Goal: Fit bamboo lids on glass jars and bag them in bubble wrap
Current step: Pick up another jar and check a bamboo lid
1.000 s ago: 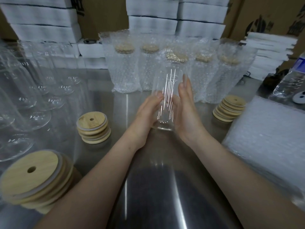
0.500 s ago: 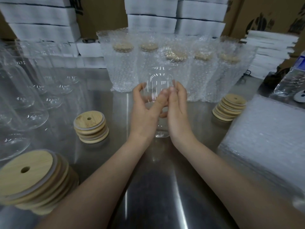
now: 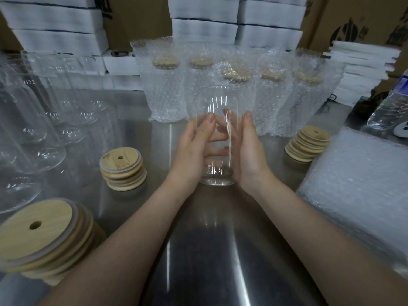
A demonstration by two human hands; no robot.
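A clear glass jar [image 3: 217,111] without a lid is held upright above the steel table [image 3: 212,250] at the centre. My left hand [image 3: 192,151] wraps its left side with fingers curled behind the glass and thumb on the front. My right hand [image 3: 249,151] clasps its right side, thumb up along the wall. Bamboo lids with a centre hole lie in stacks: one at near left [image 3: 42,237], one at mid left [image 3: 122,167], one at right [image 3: 308,143]. Several lidded jars in bubble-wrap bags [image 3: 167,85] stand in a row behind the held jar.
Several bare glass jars [image 3: 33,129] crowd the left side. A pile of flat bubble-wrap bags [image 3: 357,188] lies at the right. White foam boxes [image 3: 203,29] and cardboard cartons are stacked along the back. A plastic water bottle [image 3: 390,111] lies at far right.
The jar has turned in my hands and shifted slightly; my hands have gone from flat palms, to fingers meeting at the front, to a clasp on both sides.
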